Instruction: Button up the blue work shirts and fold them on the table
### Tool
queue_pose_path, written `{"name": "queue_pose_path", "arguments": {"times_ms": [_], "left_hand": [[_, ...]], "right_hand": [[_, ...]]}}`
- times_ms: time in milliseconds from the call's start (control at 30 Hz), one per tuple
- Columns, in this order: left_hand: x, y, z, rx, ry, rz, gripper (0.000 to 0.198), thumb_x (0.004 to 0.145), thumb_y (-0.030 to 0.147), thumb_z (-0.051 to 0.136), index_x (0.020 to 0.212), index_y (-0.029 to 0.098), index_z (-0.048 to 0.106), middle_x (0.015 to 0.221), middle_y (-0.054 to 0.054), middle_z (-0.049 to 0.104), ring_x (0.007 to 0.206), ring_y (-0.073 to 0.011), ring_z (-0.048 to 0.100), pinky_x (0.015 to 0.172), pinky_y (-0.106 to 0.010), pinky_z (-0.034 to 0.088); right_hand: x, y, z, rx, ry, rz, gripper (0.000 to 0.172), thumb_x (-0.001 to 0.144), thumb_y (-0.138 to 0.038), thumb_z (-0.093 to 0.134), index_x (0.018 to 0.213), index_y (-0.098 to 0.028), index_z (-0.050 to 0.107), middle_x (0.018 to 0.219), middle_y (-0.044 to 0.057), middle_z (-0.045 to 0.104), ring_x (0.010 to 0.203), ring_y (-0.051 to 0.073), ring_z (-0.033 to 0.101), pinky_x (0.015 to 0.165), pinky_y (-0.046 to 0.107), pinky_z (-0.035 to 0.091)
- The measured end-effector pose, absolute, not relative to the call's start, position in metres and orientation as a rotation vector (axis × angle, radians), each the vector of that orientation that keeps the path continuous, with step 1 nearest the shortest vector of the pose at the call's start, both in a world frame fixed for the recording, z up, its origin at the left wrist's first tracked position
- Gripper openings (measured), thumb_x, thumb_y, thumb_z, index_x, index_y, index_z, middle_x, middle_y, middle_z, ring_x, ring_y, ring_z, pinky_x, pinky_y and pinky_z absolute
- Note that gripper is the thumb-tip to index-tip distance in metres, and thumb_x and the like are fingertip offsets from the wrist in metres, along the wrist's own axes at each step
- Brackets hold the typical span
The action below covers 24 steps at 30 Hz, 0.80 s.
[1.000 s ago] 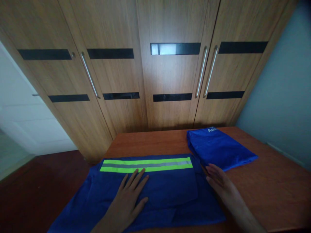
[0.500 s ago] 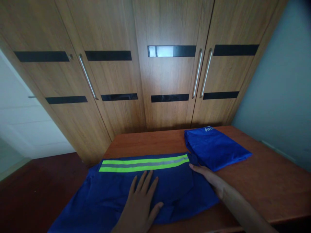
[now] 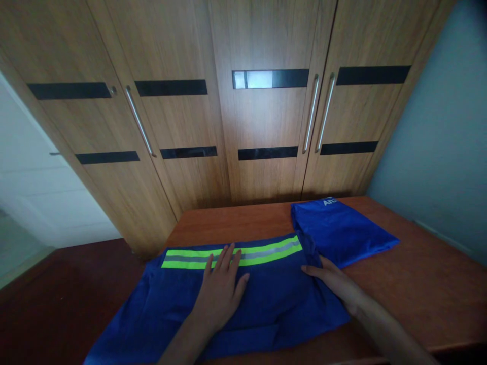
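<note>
Under the spread left hand (image 3: 220,291) lies a navy garment (image 3: 279,289) on the bench (image 3: 228,223), long axis left-to-right, striped band (image 3: 270,252) along the far edge, near-left corner cut off. The right hand (image 3: 335,281) pinches its right edge, some fingers hidden. Beyond that hand sits a blue bundle (image 3: 344,233), its lettering (image 3: 329,202) unclear.

Navy garment (image 3: 270,289), lime-and-grey striped band (image 3: 268,252), royal-blue cloth (image 3: 340,233), reddish-brown table (image 3: 418,294)
</note>
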<state>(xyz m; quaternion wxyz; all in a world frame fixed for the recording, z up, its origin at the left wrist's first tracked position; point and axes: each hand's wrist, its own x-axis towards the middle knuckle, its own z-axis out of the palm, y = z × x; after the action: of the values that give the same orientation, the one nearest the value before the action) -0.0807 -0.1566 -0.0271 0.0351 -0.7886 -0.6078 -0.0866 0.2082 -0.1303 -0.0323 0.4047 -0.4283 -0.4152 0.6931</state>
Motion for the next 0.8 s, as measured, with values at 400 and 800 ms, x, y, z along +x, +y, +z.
{"name": "queue_pose_path", "arguments": {"times_ms": [400, 800], "left_hand": [[-0.087, -0.108, -0.043, -2.441, -1.949, -0.214, 0.064, 0.093, 0.058, 0.025, 0.144, 0.020, 0.035, 0.153, -0.012, 0.031, 0.141, -0.0293, 0.026, 0.111, -0.056, 0.023], [-0.163, -0.117, -0.056, -2.155, -2.030, -0.111, 0.059, 0.094, 0.052, 0.029, 0.143, 0.020, 0.038, 0.150, -0.014, 0.036, 0.140, -0.0312, 0.028, 0.110, -0.058, 0.019]], "right_hand": [[0.227, -0.126, -0.021, -1.106, -0.995, 1.674, 0.038, 0.071, -0.034, 0.073, 0.105, -0.020, 0.065, 0.103, 0.007, 0.073, 0.098, 0.029, 0.068, 0.089, 0.042, 0.053], [0.261, -0.121, -0.018, -1.182, -0.853, 1.668, 0.041, 0.068, -0.032, 0.075, 0.107, -0.021, 0.064, 0.102, 0.007, 0.074, 0.093, 0.030, 0.070, 0.083, 0.042, 0.056]]}}
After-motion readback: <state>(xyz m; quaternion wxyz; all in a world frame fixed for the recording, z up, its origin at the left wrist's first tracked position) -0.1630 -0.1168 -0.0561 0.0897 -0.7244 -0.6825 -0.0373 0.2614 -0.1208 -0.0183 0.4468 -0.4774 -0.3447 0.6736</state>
